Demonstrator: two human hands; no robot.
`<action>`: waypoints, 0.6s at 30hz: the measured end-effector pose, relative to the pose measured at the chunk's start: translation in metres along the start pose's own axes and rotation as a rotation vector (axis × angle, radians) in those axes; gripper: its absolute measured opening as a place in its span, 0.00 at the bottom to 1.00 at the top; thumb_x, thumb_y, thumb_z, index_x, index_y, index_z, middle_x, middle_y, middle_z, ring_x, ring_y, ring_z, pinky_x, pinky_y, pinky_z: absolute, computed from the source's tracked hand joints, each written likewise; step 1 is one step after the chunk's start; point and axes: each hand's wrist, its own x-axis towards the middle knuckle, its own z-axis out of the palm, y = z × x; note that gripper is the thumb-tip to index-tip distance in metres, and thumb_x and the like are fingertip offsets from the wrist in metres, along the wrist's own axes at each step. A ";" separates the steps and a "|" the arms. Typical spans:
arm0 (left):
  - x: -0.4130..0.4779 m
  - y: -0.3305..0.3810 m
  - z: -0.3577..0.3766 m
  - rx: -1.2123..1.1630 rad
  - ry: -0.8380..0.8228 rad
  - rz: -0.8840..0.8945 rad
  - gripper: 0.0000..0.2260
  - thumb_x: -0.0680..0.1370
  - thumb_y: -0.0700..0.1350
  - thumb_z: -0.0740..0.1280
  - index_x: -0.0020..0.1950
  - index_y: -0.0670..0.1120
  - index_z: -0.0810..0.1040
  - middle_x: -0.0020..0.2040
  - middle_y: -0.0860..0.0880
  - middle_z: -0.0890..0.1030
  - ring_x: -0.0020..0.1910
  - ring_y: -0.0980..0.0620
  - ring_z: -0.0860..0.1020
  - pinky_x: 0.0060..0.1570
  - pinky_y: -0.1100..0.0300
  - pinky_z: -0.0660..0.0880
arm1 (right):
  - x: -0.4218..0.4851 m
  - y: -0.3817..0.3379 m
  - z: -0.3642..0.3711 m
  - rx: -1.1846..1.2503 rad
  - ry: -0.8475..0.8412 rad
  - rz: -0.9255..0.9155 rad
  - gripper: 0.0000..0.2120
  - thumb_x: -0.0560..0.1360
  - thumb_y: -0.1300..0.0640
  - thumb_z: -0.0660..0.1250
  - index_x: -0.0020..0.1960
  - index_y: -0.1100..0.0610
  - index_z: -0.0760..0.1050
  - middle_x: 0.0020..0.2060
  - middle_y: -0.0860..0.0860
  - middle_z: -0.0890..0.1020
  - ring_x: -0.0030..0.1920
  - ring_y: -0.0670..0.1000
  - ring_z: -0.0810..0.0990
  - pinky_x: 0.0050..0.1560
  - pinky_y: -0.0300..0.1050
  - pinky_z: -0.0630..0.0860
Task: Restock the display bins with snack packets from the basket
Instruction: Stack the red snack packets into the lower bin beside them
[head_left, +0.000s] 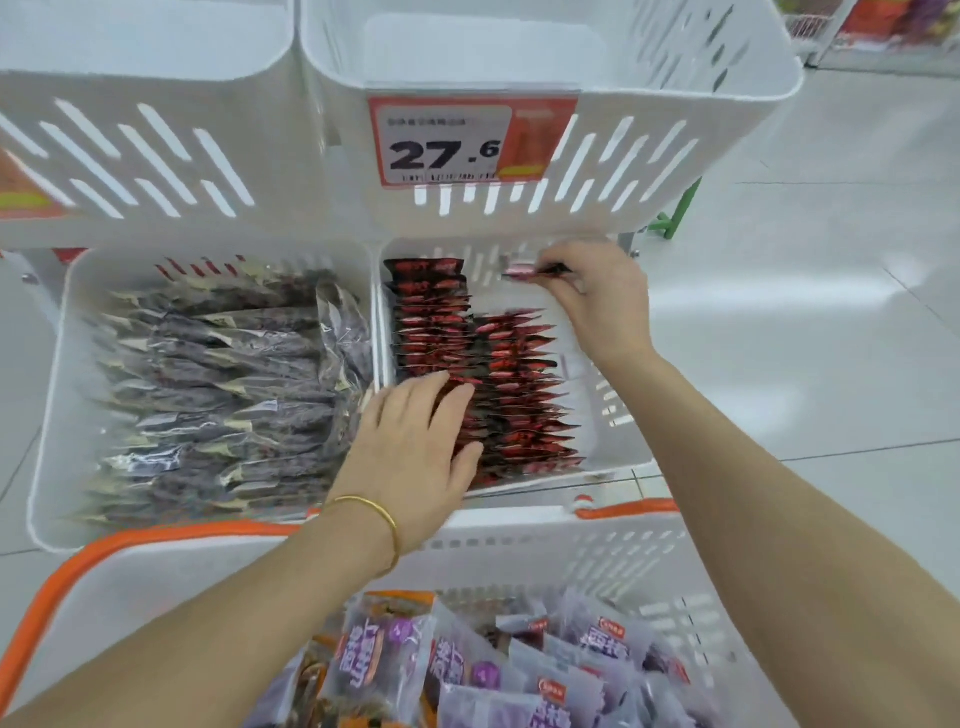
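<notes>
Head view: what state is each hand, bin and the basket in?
left hand, flat on the red packets.
right hand, fingers pinch a single red packet at the bin's back.
right lower bin, partly filled.
left lower bin, full of dark packets.
basket, holds purple packets.

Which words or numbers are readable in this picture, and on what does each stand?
"27.6": on the price tag on the upper bin.
Small print on that tag: too blurred.
Characters on the purple packets in the basket: too blurred.
Print on the red packets: too small.
</notes>
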 end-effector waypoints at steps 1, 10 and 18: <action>0.001 -0.001 0.002 0.010 0.007 -0.010 0.25 0.77 0.56 0.50 0.68 0.45 0.71 0.65 0.44 0.73 0.63 0.48 0.62 0.63 0.46 0.67 | 0.005 0.005 0.009 0.038 -0.053 0.008 0.06 0.73 0.58 0.69 0.49 0.58 0.81 0.44 0.52 0.83 0.48 0.54 0.79 0.50 0.49 0.75; 0.004 -0.002 0.006 0.039 0.002 0.006 0.23 0.77 0.54 0.51 0.67 0.46 0.72 0.63 0.45 0.75 0.63 0.45 0.72 0.63 0.47 0.68 | 0.028 0.034 0.066 0.167 -0.521 0.204 0.17 0.76 0.47 0.65 0.59 0.56 0.73 0.56 0.52 0.78 0.57 0.54 0.76 0.59 0.52 0.73; 0.006 -0.003 0.006 0.041 0.058 0.002 0.22 0.76 0.52 0.52 0.64 0.44 0.74 0.61 0.45 0.75 0.61 0.45 0.73 0.63 0.45 0.68 | 0.004 0.015 0.038 0.105 -0.362 0.212 0.25 0.76 0.44 0.63 0.69 0.53 0.65 0.68 0.52 0.68 0.68 0.54 0.65 0.67 0.50 0.64</action>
